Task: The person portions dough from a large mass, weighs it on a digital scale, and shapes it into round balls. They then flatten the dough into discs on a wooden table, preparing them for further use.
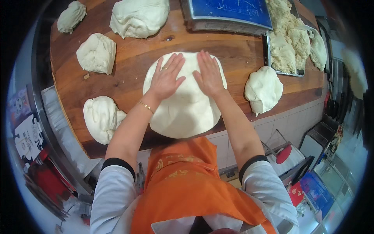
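Observation:
A broad, flattened round of white dough (187,117) lies at the near edge of a wooden work table (131,73). My left hand (168,76) rests palm down on its upper left part, fingers pointing away and slightly apart, with a ring and a bracelet on that side. On the upper right part lies my right hand (209,73), also palm down and flat, thumb spread toward the left one. Neither hand grasps the dough. To the right sits a smaller dough lump (263,90); another lump (100,118) is near the left forearm.
More dough lumps stand at the left (97,53), far left corner (71,17) and far side (140,17). A blue-topped metal box (230,13) is at the back. Right of it, a metal tray (267,52) holds rough, crumbly dough (289,44).

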{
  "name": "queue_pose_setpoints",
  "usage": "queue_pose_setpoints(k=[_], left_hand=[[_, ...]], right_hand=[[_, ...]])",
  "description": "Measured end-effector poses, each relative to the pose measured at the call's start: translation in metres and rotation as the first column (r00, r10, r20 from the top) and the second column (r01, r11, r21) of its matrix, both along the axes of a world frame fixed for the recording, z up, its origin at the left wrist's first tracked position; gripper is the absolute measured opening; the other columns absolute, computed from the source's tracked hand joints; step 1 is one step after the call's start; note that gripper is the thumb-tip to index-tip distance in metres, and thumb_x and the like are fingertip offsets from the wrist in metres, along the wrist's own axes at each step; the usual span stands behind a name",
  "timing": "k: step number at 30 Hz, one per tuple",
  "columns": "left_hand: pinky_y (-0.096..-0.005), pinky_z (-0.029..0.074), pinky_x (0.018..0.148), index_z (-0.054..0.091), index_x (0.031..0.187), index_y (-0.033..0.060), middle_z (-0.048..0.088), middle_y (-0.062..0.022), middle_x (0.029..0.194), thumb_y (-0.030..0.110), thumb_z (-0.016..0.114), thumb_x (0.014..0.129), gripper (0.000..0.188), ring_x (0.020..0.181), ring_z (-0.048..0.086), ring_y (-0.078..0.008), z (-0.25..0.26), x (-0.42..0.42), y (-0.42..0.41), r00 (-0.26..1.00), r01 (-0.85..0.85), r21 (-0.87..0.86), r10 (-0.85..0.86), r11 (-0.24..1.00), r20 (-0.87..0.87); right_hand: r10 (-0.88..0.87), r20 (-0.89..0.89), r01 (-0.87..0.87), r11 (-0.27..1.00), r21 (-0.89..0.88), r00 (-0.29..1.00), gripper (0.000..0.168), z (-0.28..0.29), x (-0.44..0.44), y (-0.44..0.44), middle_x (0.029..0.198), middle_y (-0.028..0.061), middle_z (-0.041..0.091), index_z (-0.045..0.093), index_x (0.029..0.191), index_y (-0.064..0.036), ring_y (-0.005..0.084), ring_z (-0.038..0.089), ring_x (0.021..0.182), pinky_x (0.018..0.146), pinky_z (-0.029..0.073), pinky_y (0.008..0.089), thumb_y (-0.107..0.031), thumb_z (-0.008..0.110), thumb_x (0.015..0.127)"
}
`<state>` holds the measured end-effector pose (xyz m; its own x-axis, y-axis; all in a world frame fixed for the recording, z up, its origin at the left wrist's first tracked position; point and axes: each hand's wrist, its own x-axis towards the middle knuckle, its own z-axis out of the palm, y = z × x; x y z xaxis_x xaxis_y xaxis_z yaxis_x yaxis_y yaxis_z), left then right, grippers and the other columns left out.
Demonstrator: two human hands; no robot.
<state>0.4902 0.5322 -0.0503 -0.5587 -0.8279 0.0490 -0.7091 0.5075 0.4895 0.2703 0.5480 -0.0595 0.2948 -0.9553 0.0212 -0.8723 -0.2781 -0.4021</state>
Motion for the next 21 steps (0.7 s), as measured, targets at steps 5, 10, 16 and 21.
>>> queue_pose_setpoints(k=[5,10,16,21], left_hand=[[-0.0532,0.014,0.121,0.038,0.152,0.0096,0.035,-0.0096,0.159,0.029,0.062,0.091,0.068,0.149,0.03,-0.0241,0.005,-0.028,0.011,0.998,-0.036,-0.027,0.035,0.999,-0.043],[-0.0517,0.014,0.122,0.041,0.15,0.0114,0.036,-0.0085,0.159,0.032,0.06,0.093,0.064,0.149,0.028,-0.0223,-0.008,-0.034,0.016,1.0,-0.028,-0.042,0.027,0.999,-0.016],[-0.0518,0.016,0.121,0.041,0.15,0.0118,0.034,-0.008,0.159,0.033,0.059,0.095,0.062,0.148,0.029,-0.0249,0.014,-0.018,0.055,0.984,-0.17,-0.064,0.166,0.983,-0.062],[-0.0528,0.016,0.12,0.041,0.15,0.0134,0.036,-0.0087,0.158,0.031,0.061,0.094,0.061,0.147,0.031,-0.0261,0.04,-0.009,0.087,0.948,-0.289,0.045,0.292,0.956,-0.125]], right_hand=[[-0.098,0.02,0.098,0.995,-0.001,0.995,0.071,0.007,0.008,0.039,0.159,0.0197,0.03,0.033,0.152,-0.001,0.0343,0.025,0.149,0.122,0.017,0.0499,-0.026,0.061,0.092],[-0.082,-0.101,0.077,0.996,-0.045,0.992,0.07,-0.009,0.003,0.049,0.161,0.0169,0.029,0.031,0.154,-0.003,0.0328,0.023,0.15,0.123,0.014,0.0499,-0.025,0.057,0.093],[-0.09,0.033,0.092,0.993,-0.07,0.995,0.069,0.016,0.013,0.08,0.161,0.0206,0.026,0.028,0.154,-0.002,0.0358,0.021,0.15,0.122,0.01,0.0522,-0.024,0.055,0.095],[-0.048,0.017,0.047,0.998,0.046,0.999,0.061,0.006,0.018,0.101,0.156,0.0223,0.034,0.036,0.15,0.0,0.0389,0.028,0.146,0.121,0.016,0.0535,-0.018,0.054,0.095]])
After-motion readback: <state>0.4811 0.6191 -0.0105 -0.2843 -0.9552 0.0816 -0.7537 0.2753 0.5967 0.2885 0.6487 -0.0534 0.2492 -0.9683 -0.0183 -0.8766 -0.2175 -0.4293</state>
